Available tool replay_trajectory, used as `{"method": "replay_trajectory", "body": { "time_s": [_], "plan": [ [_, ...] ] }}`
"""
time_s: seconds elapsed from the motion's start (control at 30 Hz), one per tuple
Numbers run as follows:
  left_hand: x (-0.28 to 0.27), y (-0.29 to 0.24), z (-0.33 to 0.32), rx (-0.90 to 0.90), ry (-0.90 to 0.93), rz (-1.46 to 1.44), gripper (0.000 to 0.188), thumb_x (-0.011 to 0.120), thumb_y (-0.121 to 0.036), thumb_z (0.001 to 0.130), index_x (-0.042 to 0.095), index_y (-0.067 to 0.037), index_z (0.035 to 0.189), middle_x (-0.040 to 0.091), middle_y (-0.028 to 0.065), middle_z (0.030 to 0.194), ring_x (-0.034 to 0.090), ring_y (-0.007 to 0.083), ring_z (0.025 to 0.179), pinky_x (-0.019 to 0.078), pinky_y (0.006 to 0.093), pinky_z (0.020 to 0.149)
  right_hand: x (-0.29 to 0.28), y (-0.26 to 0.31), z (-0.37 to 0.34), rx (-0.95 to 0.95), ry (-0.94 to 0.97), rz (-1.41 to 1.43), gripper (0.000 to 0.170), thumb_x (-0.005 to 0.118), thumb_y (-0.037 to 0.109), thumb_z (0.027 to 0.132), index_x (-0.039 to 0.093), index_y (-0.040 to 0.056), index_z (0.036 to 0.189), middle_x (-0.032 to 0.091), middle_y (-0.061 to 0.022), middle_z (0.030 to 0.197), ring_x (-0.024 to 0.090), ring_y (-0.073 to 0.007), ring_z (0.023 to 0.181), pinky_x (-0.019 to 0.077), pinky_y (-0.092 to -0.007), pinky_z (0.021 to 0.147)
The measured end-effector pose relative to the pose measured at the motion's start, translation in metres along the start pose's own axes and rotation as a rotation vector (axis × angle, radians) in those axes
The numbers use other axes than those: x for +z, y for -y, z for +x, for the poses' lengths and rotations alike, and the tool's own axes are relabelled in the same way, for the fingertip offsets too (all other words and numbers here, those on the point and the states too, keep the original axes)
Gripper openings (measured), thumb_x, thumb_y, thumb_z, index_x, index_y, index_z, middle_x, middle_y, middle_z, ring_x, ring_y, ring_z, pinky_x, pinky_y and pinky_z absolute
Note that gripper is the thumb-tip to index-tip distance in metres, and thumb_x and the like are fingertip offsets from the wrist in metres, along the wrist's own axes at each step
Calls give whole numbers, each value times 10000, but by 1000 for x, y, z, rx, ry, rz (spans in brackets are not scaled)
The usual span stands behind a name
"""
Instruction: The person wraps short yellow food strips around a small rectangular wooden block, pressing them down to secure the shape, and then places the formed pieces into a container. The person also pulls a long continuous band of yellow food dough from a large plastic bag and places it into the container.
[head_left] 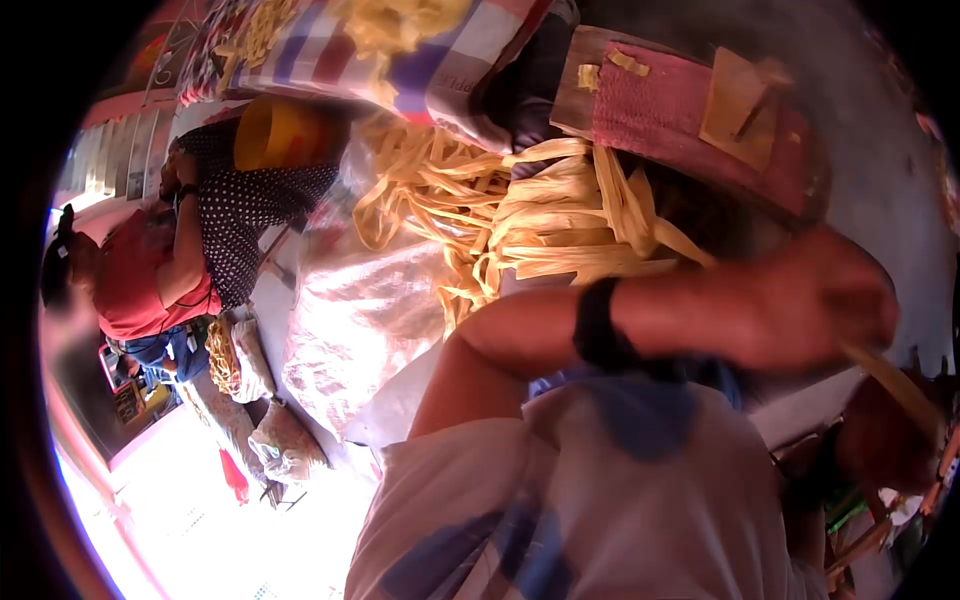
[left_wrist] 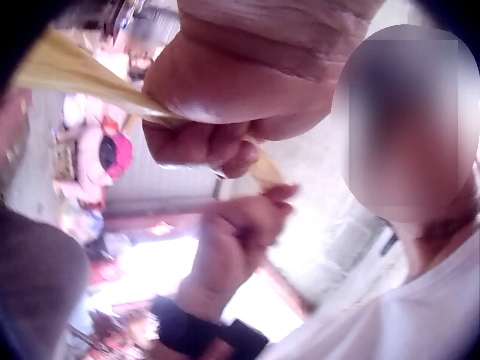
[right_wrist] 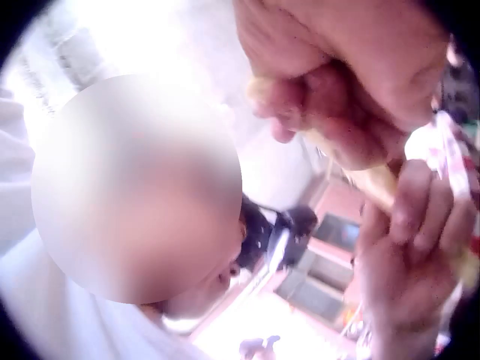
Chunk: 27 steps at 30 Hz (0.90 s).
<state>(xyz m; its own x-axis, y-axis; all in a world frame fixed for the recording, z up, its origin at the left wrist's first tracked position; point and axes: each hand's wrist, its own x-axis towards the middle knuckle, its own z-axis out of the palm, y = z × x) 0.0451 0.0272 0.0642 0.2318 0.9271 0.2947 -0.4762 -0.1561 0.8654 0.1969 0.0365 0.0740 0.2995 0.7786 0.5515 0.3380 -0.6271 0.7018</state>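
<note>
A pale yellow strip (head_left: pixel 893 383) (left_wrist: pixel 82 79) (right_wrist: pixel 373 182) runs between the two hands. My left hand (head_left: pixel 790 295) (left_wrist: pixel 259 75) (right_wrist: pixel 412 251) grips it in curled fingers, and in the left wrist view a wider length leaves that fist toward the upper left. Close beside it, my right hand (head_left: pixel 885 435) (left_wrist: pixel 236 236) (right_wrist: pixel 345 82) pinches the strip; it is dark and partly hidden in the head view. Beyond the left forearm lies a heap of similar yellow strips (head_left: pixel 560 215), some loose and tangled.
A wooden board with pink woven cloth (head_left: pixel 645 110) and a small wooden block (head_left: pixel 735 105) lies at the upper right. Left of the heap are a shiny plastic sack (head_left: pixel 360 290), a checked sack (head_left: pixel 320 50) and a yellow bucket (head_left: pixel 280 132). A person in red (head_left: pixel 145 270) sits at far left.
</note>
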Motion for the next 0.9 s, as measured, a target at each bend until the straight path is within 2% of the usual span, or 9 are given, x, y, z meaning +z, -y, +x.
{"method": "replay_trajectory", "body": {
  "time_s": [0.13,0.33,0.47,0.57,0.6,0.67,0.73,0.8,0.9],
  "plan": [
    [46,24,10,350,-111,250,186,508,-160,852,557,-6,945,603,191,765,607,348,709,470,405,628,19,-3,39,-499,-416,1721,228,543,80,870,589,11,1082,630,-82,911,599,-160,739,486,-293,660],
    [11,57,-14,36,-263,95,194,546,-121,843,521,25,968,581,204,858,588,332,800,468,358,715,43,51,-3,-637,130,2131,271,569,60,865,613,-11,1123,653,-85,1059,615,-157,928,483,-271,809],
    [-17,41,-21,-329,-89,712,155,571,-123,824,585,-14,934,614,179,879,610,306,824,482,363,706,31,57,-16,-652,231,2028,237,588,59,857,641,-15,1076,664,-67,1008,610,-147,915,470,-260,812],
    [-33,47,-26,-180,-60,1182,173,591,-137,786,620,-47,931,635,141,913,618,274,834,485,355,712,60,80,-29,-672,1044,2103,202,568,85,878,641,-2,1045,651,-67,1010,600,-155,929,461,-272,832],
    [-37,50,-28,91,-104,1191,198,598,-146,762,632,-62,938,643,122,941,619,256,840,484,350,723,66,84,-34,-658,1031,2100,202,568,85,878,641,-2,1045,651,-67,1010,600,-155,929,461,-272,832],
    [-42,54,-31,169,-107,1170,217,602,-146,743,632,-60,940,644,114,963,618,252,852,478,349,740,85,79,-32,-1551,-213,1565,200,558,85,871,628,22,1048,629,-80,1025,586,-207,982,457,-313,864],
    [-44,58,-34,236,-54,1089,263,596,-120,719,623,-47,970,627,122,1048,599,274,927,453,364,798,63,57,-41,-1434,-123,1735,217,547,43,845,614,28,1051,608,-107,1038,555,-249,1050,444,-345,901],
    [-47,61,-42,131,-42,1042,334,566,-78,766,553,-3,1091,569,181,1150,547,350,1013,411,397,883,47,59,-53,-1032,664,2371,221,552,4,810,623,27,1018,587,-118,1097,536,-247,1082,428,-341,929],
    [-35,59,-35,40,-107,794,251,601,-106,759,591,-27,998,571,158,1070,569,321,941,465,377,779,39,84,-43,-1197,610,2312,213,595,-11,767,642,31,970,579,-115,1115,530,-247,1096,428,-329,931]
  ]
}}
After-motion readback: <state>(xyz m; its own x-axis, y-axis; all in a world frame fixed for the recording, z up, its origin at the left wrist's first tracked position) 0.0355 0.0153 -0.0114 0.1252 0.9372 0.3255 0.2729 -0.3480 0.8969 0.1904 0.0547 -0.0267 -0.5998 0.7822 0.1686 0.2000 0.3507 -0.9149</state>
